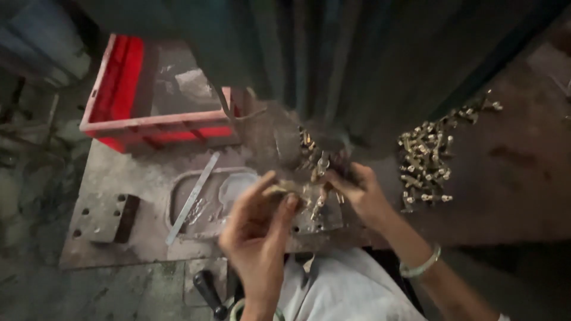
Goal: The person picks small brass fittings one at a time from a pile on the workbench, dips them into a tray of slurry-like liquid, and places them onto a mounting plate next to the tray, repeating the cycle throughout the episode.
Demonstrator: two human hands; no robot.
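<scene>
Left hand pinches a small brass fitting in a tight grip above the grimy steel bench. Right hand grips another by the machine. Shiny brass pieces heap right; red plastic crate behind.

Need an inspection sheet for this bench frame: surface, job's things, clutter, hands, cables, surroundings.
Surface: worn, grimy metal bench plate with holes at its left edge.
Job's things: small brass parts clustered at the machine fixture; a heap of brass parts lies to the right.
Clutter: flat metal strip lying diagonally across a shallow recess; red plastic crate at the back left; black handle at the bench's near edge.
Hands: left hand pinches a small brass piece; right hand, with a pale bangle on the wrist, fingers at the fixture parts.
Cables: nothing seen.
Surroundings: dark green machine body overhead; dim, dirty floor on the left.
</scene>
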